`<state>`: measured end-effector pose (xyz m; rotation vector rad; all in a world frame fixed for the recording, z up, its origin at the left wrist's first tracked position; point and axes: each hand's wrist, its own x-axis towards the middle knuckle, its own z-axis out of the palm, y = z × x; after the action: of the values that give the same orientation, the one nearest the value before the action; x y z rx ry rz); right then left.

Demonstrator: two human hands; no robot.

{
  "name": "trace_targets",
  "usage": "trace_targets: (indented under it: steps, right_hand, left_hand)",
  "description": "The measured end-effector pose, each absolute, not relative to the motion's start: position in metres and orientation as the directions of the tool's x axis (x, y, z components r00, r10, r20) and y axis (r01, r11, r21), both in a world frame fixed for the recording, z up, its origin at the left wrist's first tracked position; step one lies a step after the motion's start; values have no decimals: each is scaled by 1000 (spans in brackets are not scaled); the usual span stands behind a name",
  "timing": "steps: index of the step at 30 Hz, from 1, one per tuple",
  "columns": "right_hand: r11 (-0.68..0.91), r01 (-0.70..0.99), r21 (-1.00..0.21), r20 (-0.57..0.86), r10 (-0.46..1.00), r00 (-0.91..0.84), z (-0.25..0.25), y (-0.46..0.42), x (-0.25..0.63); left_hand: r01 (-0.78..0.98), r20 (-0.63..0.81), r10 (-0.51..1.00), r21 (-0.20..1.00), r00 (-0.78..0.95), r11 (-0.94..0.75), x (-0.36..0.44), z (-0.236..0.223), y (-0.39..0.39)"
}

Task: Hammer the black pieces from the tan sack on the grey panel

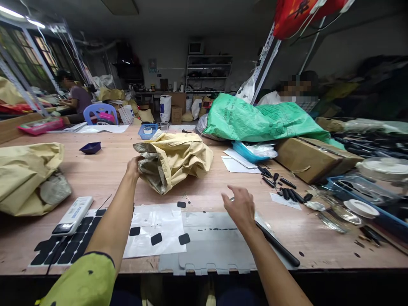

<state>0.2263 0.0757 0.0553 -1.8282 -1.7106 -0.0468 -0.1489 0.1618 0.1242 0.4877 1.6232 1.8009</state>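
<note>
My left hand (134, 166) reaches forward and grips the left rim of a crumpled tan bag (188, 155). The bag lies on its side with its grey-lined mouth turned towards me; my fingertips are partly hidden behind the rim. Above a grey mat (210, 240), my right hand (240, 208) has its fingers apart and slightly curled, with nothing seen in its grasp. Beneath it lies a tool with a long black handle (277, 244), whose far end is mostly covered by the hand. Left of the mat is a white sheet (156, 219) with several black rounded pieces (156, 239).
Another tan bag (25, 178) stands at the left, near a white power strip (73, 214). A dark tray (90, 147) sits behind. To the right are black handle pieces (288, 193), a cardboard box (315, 157) and a green sack (255, 119). Two people sit farther back.
</note>
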Motion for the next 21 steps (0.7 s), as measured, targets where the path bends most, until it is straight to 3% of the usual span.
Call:
trace_targets:
  steps: [3, 7, 11, 15, 18, 21]
  right_hand:
    - [385, 792, -473, 593, 804, -37, 113, 92, 163]
    - [612, 712, -344, 679, 686, -262, 167, 99, 77]
    - [548, 730, -408, 646, 738, -193, 177, 97, 61]
    - [547, 563, -619, 691, 721, 60, 139, 69, 143]
    - [279, 477, -833, 477, 800, 365, 80, 29, 221]
    - [-11, 434, -901, 215, 857, 468, 28, -4, 268]
  left_hand:
    - [-305, -232, 717, 952, -657, 28, -128, 122, 155]
    - [-294, -61, 798, 944, -599, -149, -97, 126, 123]
    - [-269, 100, 820, 916, -564, -297, -91, 134, 90]
    - [-237, 51, 698, 921, -714, -309, -107, 112, 56]
    - [-279, -121, 588, 942, -800, -185, -112, 68, 22]
    - [-237, -175, 635, 972, -752, -12, -106, 29, -10]
